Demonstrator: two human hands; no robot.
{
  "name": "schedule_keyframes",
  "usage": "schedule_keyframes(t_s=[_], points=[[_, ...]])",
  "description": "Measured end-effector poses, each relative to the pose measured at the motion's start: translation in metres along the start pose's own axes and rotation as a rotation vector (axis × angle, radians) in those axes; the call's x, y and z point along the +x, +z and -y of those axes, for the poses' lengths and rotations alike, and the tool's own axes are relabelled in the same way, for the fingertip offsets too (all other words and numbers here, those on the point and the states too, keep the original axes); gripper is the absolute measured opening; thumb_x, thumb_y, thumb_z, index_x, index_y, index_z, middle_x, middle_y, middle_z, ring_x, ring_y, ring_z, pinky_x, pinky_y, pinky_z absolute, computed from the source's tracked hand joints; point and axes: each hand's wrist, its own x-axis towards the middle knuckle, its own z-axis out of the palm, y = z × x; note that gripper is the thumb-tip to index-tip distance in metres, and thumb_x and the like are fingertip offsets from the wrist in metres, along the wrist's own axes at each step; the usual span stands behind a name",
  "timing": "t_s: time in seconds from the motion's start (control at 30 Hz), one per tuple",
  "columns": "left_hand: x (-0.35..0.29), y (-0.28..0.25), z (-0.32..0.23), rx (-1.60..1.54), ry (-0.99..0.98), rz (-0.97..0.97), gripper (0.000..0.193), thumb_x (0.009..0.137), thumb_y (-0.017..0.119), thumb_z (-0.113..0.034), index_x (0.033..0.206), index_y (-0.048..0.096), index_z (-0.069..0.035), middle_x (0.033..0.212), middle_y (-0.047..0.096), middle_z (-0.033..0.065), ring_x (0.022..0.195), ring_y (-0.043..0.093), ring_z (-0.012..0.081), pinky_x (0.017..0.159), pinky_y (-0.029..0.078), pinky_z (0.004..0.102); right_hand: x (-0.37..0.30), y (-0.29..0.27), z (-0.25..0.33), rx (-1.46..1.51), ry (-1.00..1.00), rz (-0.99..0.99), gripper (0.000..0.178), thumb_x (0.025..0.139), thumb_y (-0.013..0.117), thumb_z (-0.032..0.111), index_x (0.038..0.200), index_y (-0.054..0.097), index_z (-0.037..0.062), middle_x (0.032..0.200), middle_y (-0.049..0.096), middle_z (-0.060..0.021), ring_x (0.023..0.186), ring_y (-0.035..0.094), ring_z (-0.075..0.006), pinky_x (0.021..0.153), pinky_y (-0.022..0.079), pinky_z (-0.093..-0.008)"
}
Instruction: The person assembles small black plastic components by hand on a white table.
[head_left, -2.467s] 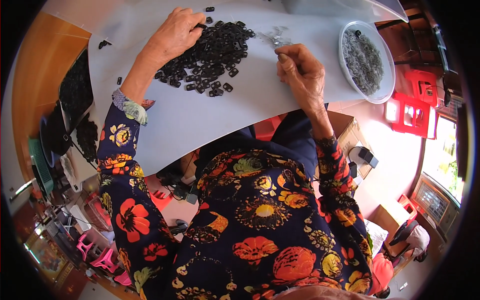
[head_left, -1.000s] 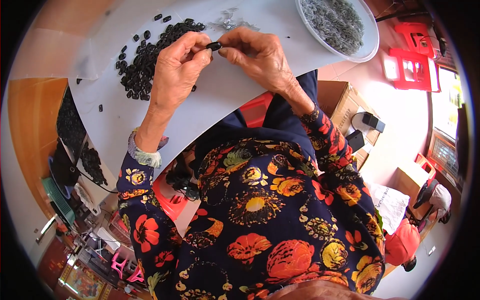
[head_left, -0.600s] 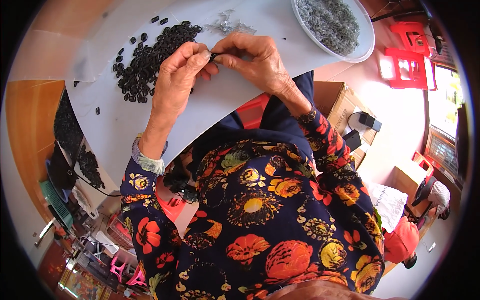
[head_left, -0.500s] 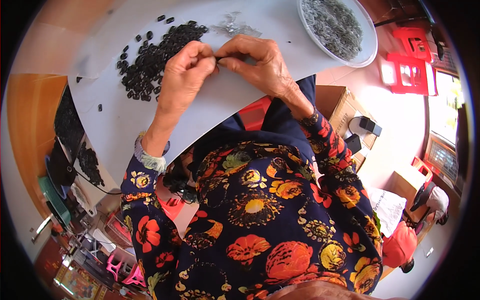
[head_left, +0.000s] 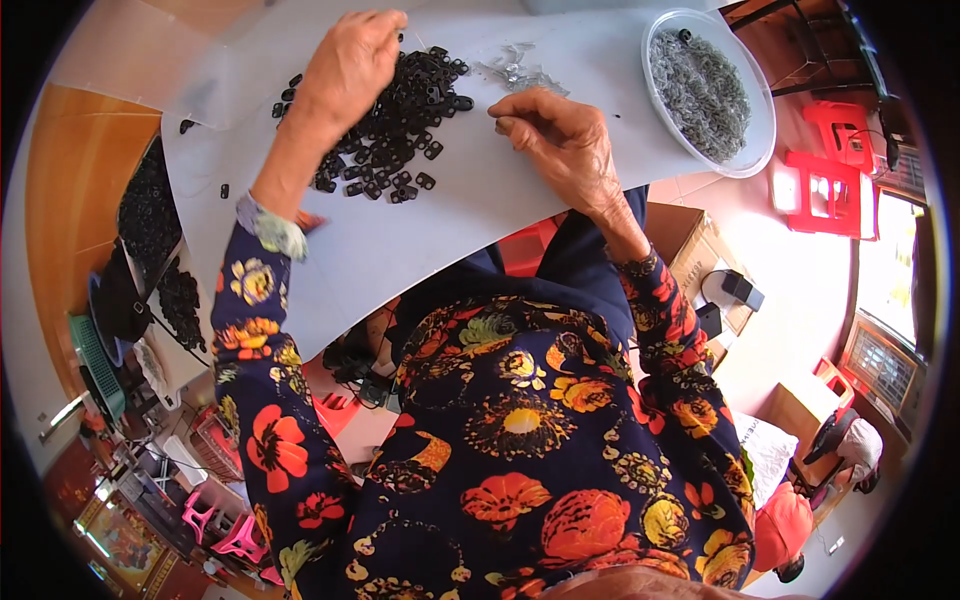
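Small black plastic pieces with holes (head_left: 425, 100) lie in a loose pile on the pale table. Over the pile's far left side reaches my left hand (head_left: 350, 70), its fingers drawn together; whatever they pinch is too small or hidden to make out. To the right of the pile, my right hand (head_left: 560, 140) hovers above the table with thumb and forefinger nearly together. A dark speck shows at those fingertips, too small to name. Beyond that hand lies a small heap of thin, shiny metal pieces (head_left: 525, 75).
A round translucent tub (head_left: 765, 130) full of small metal pieces stands at the table's right, with a black round piece (head_left: 685, 35) on top. Cardboard boxes (head_left: 680, 235) and red stools (head_left: 820, 190) are on the floor to the right. Another person (head_left: 785, 525) sits lower right.
My hands, together at the fingertips before, are now apart. The left has gone far and left over the black pile; the right stays near the front of the table. The view has shifted slightly.
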Motion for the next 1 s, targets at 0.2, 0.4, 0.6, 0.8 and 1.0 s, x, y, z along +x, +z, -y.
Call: schedule_keyframes(t_s=[0.2,0.4,0.6,0.8,1.0], points=[[0.015,0.009,0.026,0.004,-0.102,0.294,0.015,0.081,0.053,-0.005,0.093,0.052,0.003,0.078,0.056,0.0218,0.076,0.054,0.0381,0.070,0.044,0.0437,0.000,0.000,-0.006,0.029,-0.011,-0.069,0.014,0.082,0.065,0.005,0.095,0.066,0.0007,0.076,0.065,-0.0047,0.070,0.058,-0.0083,0.066,0.049,-0.0237],[0.020,0.009,0.030,0.075,-0.092,0.355,0.014,0.079,0.054,-0.004,0.079,0.042,0.003,0.066,0.045,0.0213,0.067,0.051,0.0391,0.060,0.041,0.0445,0.000,-0.003,-0.002,-0.026,0.011,0.003,0.015,0.088,0.057,0.002,0.101,0.064,-0.0030,0.084,0.064,-0.0022,0.075,0.054,-0.0060,0.071,0.046,-0.0196],[0.010,0.002,-0.004,-0.485,-0.438,0.317,0.013,0.087,0.055,-0.015,0.084,0.055,-0.002,0.068,0.056,0.0026,0.062,0.046,0.0098,0.060,0.040,0.0264,0.000,-0.003,-0.008,0.023,0.001,-0.026,0.017,0.089,0.056,0.002,0.103,0.063,-0.0031,0.084,0.064,-0.0020,0.074,0.053,-0.0059,0.072,0.046,-0.0197],[-0.019,0.014,-0.064,-1.100,-0.643,0.179,0.020,0.093,0.056,-0.019,0.099,0.062,-0.002,0.080,0.064,0.0048,0.071,0.053,0.0094,0.067,0.042,0.0223,0.002,-0.002,-0.010,0.124,-0.025,-0.193,0.014,0.085,0.064,0.008,0.095,0.065,-0.0027,0.076,0.066,-0.0046,0.069,0.058,-0.0062,0.064,0.048,-0.0222],[-0.034,0.028,-0.097,-1.073,-0.591,0.147,0.013,0.092,0.054,-0.010,0.097,0.061,-0.001,0.079,0.064,0.0016,0.071,0.052,0.0060,0.066,0.043,0.0202,0.002,0.006,-0.006,0.131,-0.022,-0.193,0.012,0.085,0.065,0.009,0.090,0.065,-0.0016,0.070,0.066,-0.0046,0.065,0.060,-0.0068,0.061,0.049,-0.0239]])
